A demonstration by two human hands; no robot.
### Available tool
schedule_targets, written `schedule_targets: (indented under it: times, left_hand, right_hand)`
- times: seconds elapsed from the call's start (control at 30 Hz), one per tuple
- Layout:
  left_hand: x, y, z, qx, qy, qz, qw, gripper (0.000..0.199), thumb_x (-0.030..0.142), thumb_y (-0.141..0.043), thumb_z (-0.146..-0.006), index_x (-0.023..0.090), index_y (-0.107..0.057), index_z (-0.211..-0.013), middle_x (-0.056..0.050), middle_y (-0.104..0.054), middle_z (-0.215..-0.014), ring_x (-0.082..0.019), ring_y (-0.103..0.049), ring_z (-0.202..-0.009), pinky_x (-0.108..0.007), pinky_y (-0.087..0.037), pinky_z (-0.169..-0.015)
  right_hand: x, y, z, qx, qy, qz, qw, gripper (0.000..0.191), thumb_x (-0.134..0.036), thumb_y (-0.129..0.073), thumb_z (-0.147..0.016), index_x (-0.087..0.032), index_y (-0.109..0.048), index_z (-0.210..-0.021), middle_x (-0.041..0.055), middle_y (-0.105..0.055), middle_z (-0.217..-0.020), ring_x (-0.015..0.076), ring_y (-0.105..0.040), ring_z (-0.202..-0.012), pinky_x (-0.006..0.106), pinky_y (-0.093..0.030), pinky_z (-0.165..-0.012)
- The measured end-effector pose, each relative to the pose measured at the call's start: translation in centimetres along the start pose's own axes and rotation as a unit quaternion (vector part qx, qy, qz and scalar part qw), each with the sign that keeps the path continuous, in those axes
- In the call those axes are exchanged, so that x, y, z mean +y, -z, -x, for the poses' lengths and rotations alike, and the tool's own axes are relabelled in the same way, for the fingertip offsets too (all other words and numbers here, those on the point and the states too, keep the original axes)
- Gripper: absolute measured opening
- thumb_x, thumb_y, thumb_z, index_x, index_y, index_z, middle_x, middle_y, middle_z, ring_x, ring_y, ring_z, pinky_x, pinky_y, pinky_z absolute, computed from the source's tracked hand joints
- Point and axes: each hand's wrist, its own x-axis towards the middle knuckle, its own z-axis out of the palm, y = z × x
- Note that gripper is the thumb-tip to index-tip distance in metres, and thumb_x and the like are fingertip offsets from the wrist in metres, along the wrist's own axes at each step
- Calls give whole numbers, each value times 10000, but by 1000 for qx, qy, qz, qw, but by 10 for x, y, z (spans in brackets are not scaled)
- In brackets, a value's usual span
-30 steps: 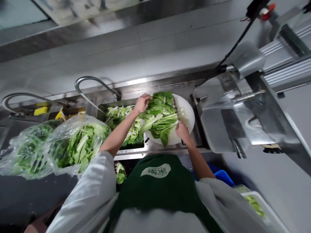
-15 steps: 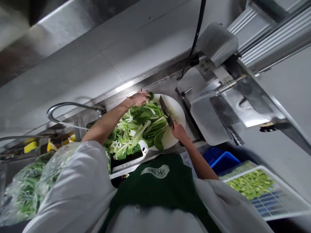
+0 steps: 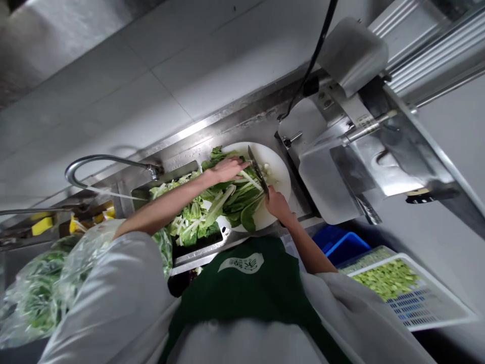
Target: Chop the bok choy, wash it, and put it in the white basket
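Note:
My right hand [image 3: 278, 205] is closed around the handle of a kitchen knife [image 3: 258, 169], whose dark blade points away from me over a round white cutting board [image 3: 279, 174]. Long leafy greens [image 3: 237, 202] with pale stems lie in a bunch on the board, left of the blade. Across the far part of the bunch, my left hand [image 3: 228, 169] holds the greens down, its fingertips close to the knife. Small pale trimmings [image 3: 267, 169] lie on the board beyond the blade. Cut greens [image 3: 191, 222] fill the sink at the board's left.
A slicing machine [image 3: 341, 151] stands right of the board. Below it are a blue bin [image 3: 341, 242] and a white basket [image 3: 443, 308] with chopped green pieces [image 3: 390, 278]. A curved faucet [image 3: 102, 161] reaches over the sink. Plastic bags of greens [image 3: 41, 298] sit at left.
My left hand has moved right and toward me, from the far edge of the greens onto the bunch beside the knife. The right hand and knife stay nearly in place.

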Motion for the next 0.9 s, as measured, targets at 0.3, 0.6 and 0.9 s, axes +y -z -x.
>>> schedule_targets:
  times: [0.3,0.6,0.9]
  left_hand:
    - [19,-11,12,101,-12,-121,987,268,140,-497,-956,148,-759,-1013,-167,-575,-1385,-369,-446,-1359,-551,-313,-1138]
    - [60,-41,53,81,233,59,967,692,445,-719,-897,196,-500,-1505,-222,-422,-1557,-459,-417,-1377,-581,-411,-1047]
    - [86,-98,155,40,420,98,901,404,410,-700,-910,188,-691,-1247,-202,-709,-1133,-426,-615,-1138,-577,-443,-952]
  right_hand:
    - [6,2,0,16,-10,-13,1000,363,-228,-322,-1044,-96,-481,-1342,200,-692,-1084,336,-681,-1057,396,-477,-918]
    - [-3,0,4,15,-1,-9,1000,403,-211,-320,-1022,-90,-468,-1377,204,-694,-1078,332,-682,-1042,413,-485,-933]
    - [-11,5,8,8,-12,9,1000,417,-186,-334,-1019,-64,-464,-1396,224,-702,-1102,338,-696,-1050,398,-491,-923]
